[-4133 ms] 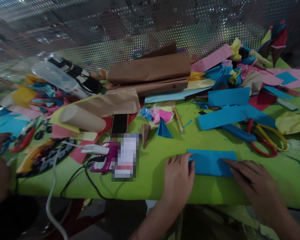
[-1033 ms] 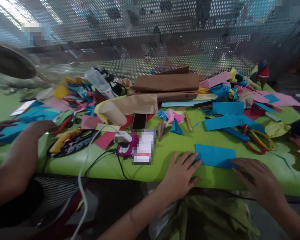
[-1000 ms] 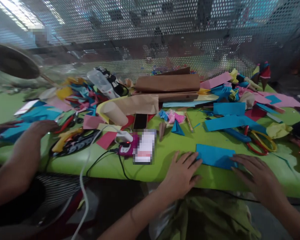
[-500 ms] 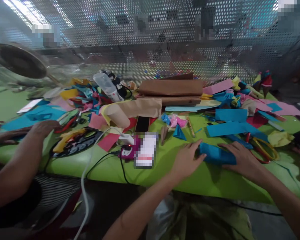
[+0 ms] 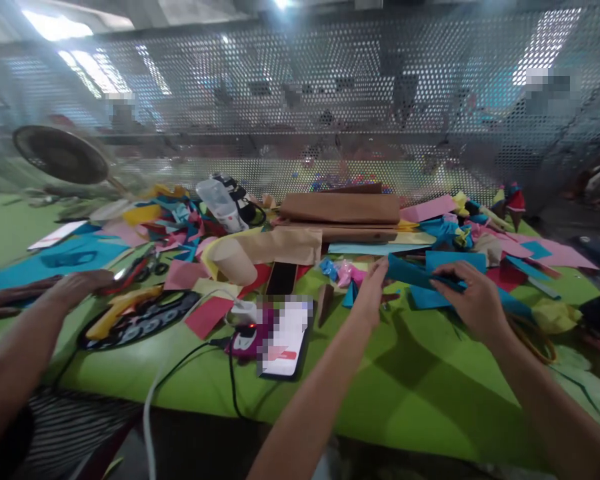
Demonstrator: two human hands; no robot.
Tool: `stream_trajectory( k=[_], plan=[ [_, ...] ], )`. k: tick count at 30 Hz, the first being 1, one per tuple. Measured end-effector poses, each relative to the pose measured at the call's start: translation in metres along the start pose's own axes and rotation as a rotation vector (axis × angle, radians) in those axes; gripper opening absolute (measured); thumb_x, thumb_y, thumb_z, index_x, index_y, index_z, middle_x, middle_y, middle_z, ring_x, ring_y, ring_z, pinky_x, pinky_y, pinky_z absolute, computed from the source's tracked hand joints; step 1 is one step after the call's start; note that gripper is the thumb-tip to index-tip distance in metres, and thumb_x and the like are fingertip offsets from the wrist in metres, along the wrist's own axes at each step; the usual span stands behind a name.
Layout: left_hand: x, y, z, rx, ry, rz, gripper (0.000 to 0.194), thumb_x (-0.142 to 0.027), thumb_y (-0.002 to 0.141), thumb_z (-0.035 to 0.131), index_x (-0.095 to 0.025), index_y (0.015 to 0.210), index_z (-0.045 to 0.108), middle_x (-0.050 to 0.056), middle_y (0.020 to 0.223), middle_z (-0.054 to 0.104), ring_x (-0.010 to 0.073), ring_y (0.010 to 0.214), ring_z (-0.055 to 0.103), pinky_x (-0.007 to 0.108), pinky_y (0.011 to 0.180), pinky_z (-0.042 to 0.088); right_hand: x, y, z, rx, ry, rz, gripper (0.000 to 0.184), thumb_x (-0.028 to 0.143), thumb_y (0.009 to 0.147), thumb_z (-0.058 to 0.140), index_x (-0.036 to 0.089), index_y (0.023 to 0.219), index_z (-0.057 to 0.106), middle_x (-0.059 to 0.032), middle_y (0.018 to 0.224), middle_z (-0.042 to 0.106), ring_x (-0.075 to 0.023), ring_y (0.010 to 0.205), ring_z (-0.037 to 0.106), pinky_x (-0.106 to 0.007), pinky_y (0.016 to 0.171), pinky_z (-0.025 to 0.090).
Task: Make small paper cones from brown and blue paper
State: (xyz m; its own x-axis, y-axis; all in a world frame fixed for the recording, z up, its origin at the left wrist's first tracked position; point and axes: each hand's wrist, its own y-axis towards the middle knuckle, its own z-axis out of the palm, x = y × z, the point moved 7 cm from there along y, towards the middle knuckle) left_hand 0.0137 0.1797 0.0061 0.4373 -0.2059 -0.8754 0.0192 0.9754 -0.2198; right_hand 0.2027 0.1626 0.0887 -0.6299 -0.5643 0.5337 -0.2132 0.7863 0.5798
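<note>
A strip of blue paper (image 5: pixel 414 273) is held above the green table between my two hands. My left hand (image 5: pixel 373 290) pinches its left end, and my right hand (image 5: pixel 473 297) grips its right end between thumb and fingers. Behind and below it lie more blue paper pieces (image 5: pixel 455 261). Just left of my left hand sit a small folded blue cone (image 5: pixel 351 295), pink crumpled paper (image 5: pixel 347 272) and a folded brown paper piece (image 5: pixel 325 304).
A phone (image 5: pixel 286 340), a purple power strip (image 5: pixel 250 343) with cables and a yellow glue gun (image 5: pixel 123 310) lie left. Another person's hand (image 5: pixel 83 283) rests at far left. Brown paper (image 5: pixel 340 208) and colored scraps line the back, before a perforated metal screen (image 5: pixel 300 113).
Both my hands have raised the blue paper off the table, and it now appears as a thinner, tilted strip. The view has tipped upward.
</note>
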Motion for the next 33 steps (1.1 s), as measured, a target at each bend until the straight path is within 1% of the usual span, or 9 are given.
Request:
stream_trajectory(
  k=[4,8,13,15,17,19,23,27,33],
  plan=[
    [0.017,-0.003,0.002,0.111,-0.156,-0.130,0.044,-0.031,0.084,0.066,-0.022,0.126,0.060,0.009,0.110,0.070,0.0203,0.092,0.070,0.028,0.064,0.059,-0.003,-0.014,0.006,-0.011,0.001,-0.034,0.005,0.025,0.093,0.061,0.025,0.095,0.066,-0.0058,0.099,0.069,-0.0245,0.093,0.067,-0.039,0.083,0.053],
    [0.021,-0.003,0.000,0.111,-0.092,-0.100,0.041,-0.017,0.074,0.070,-0.020,0.115,0.071,0.004,0.090,0.072,0.0133,0.070,0.065,0.022,0.060,0.053,-0.008,-0.021,0.009,0.056,0.038,-0.039,0.016,0.018,0.088,0.064,0.027,0.102,0.065,-0.0063,0.108,0.068,-0.0266,0.104,0.066,-0.042,0.091,0.051],
    [0.015,0.000,-0.009,0.028,-0.009,0.013,0.020,-0.025,0.076,0.076,-0.018,0.095,0.078,0.007,0.088,0.076,0.0191,0.083,0.069,0.029,0.077,0.054,-0.006,-0.020,0.018,0.264,0.181,0.049,0.032,0.038,0.092,0.066,0.033,0.124,0.063,-0.0068,0.127,0.064,-0.0300,0.120,0.060,-0.044,0.100,0.048],
    [0.011,0.000,-0.011,0.023,0.019,0.054,0.018,-0.024,0.074,0.079,-0.018,0.092,0.078,0.007,0.090,0.077,0.0206,0.087,0.070,0.031,0.083,0.054,-0.008,-0.020,0.018,0.280,0.190,0.116,0.039,0.047,0.093,0.065,0.035,0.129,0.063,-0.0061,0.130,0.065,-0.0315,0.122,0.059,-0.045,0.100,0.048],
    [0.008,-0.001,-0.013,0.022,0.047,0.074,0.021,-0.022,0.073,0.079,-0.018,0.093,0.077,0.006,0.090,0.078,0.0208,0.086,0.070,0.033,0.084,0.055,-0.015,-0.020,0.016,0.256,0.167,0.195,0.045,0.053,0.089,0.068,0.035,0.130,0.064,-0.0059,0.130,0.067,-0.0334,0.120,0.060,-0.045,0.095,0.050],
    [0.005,-0.001,-0.013,0.041,0.071,0.101,0.025,-0.020,0.073,0.077,-0.018,0.098,0.076,0.005,0.092,0.078,0.0209,0.086,0.071,0.033,0.085,0.055,-0.026,-0.022,0.015,0.231,0.167,0.319,0.053,0.056,0.083,0.074,0.032,0.129,0.067,-0.0068,0.121,0.072,-0.0338,0.107,0.066,-0.043,0.083,0.053],
    [0.002,-0.001,-0.008,0.148,0.067,0.117,0.032,-0.025,0.073,0.080,-0.018,0.104,0.074,0.007,0.096,0.078,0.0216,0.087,0.071,0.035,0.085,0.055,-0.047,-0.028,0.016,0.152,0.420,0.539,0.038,0.057,0.077,0.080,0.027,0.100,0.078,-0.0034,0.090,0.077,-0.0275,0.080,0.068,-0.038,0.066,0.054],
    [0.000,-0.003,-0.007,0.179,0.046,0.099,0.041,-0.032,0.069,0.088,-0.018,0.104,0.074,0.007,0.098,0.078,0.0209,0.086,0.071,0.036,0.086,0.056,-0.057,-0.028,0.019,0.052,0.714,0.678,0.028,0.050,0.072,0.087,0.028,0.085,0.078,0.0008,0.085,0.078,-0.0240,0.075,0.069,-0.038,0.069,0.058],
    [0.002,-0.007,-0.005,0.182,0.037,0.038,0.046,-0.030,0.065,0.092,-0.017,0.105,0.074,0.009,0.104,0.078,0.0204,0.088,0.071,0.035,0.086,0.057,-0.062,-0.029,0.021,-0.024,0.889,0.745,0.033,0.045,0.071,0.089,0.030,0.099,0.080,-0.0009,0.092,0.080,-0.0267,0.082,0.074,-0.043,0.077,0.062]
  ],
)
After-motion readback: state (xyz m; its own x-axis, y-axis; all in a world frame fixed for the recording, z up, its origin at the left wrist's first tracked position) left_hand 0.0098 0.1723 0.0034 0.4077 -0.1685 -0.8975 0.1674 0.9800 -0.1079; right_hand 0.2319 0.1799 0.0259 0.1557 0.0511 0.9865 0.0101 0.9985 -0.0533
